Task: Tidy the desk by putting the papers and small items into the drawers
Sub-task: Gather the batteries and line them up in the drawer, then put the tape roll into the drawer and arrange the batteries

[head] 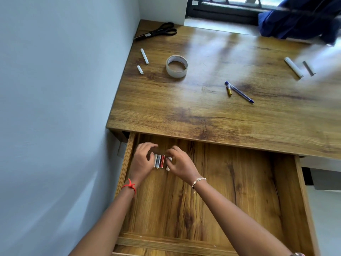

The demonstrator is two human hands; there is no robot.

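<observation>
You have a single view, from the wide-angle camera on your head. It looks forward and steeply down. The open drawer (230, 191) fills the lower frame, close beneath you, with your left hand (142, 160) and right hand (181, 164) at the batteries (159, 161) inside it. The desk top (203, 111) stretches away to the window (227, 10) at the top edge, and the wall (55, 89) takes the left side.

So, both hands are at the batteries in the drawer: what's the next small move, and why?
Probably let go and send the right hand up to the lone battery by the pen on the desk. It and the left hand pinch the batteries, which lie side by side on the drawer floor, and that one belongs with them.
</observation>
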